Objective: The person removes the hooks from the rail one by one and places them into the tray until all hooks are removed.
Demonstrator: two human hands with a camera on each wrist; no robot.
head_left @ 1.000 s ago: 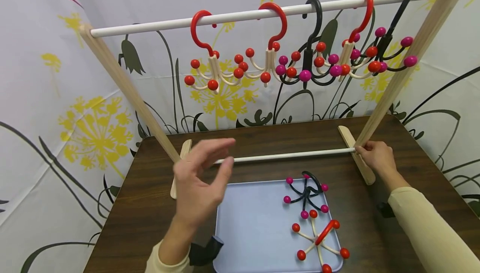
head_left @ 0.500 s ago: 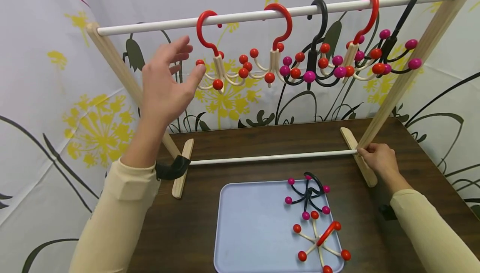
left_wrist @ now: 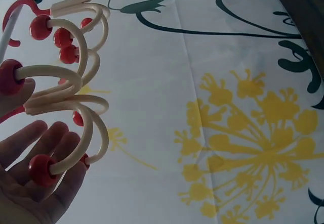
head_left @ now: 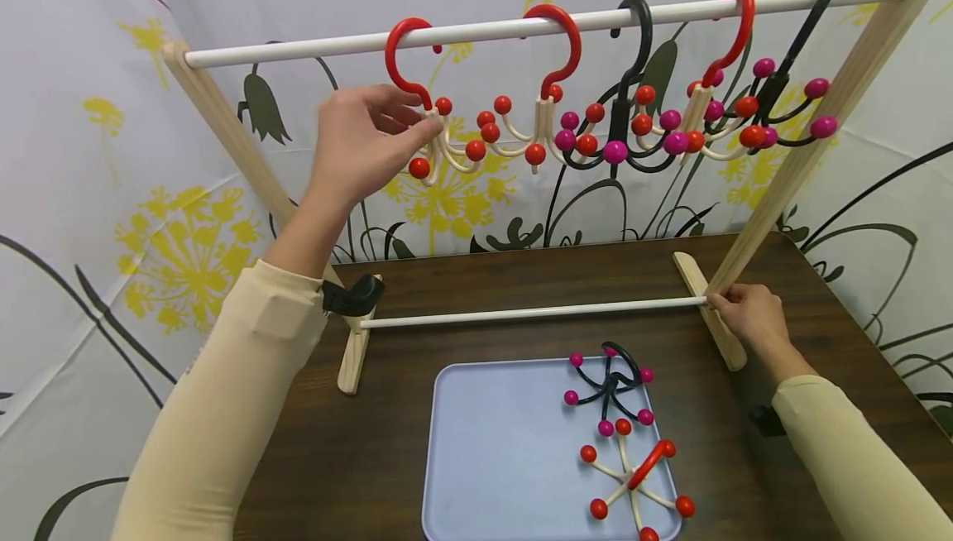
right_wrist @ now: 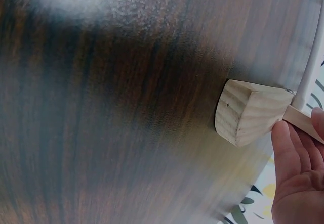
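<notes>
A cream multi-armed hanger [left_wrist: 53, 96] with red balls [left_wrist: 43, 169] and a curved red hook [head_left: 392, 69] is hung leftmost on a round white rod [head_left: 484, 31]. Its stem [left_wrist: 38, 103] is ringed by the nearly closed fingers of the left hand [head_left: 365, 140]; how firmly cannot be told. The stem, not the balls, is best gripped, while the pale wooden upright [head_left: 770, 193] is pinched low down by the right hand [head_left: 752, 318].

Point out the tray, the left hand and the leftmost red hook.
Tray [head_left: 514, 450]: head view, its bare floor.
Left hand [head_left: 363, 142]: head view, middle of the hand.
Leftmost red hook [head_left: 390, 55]: head view, left side of its curve.
</notes>
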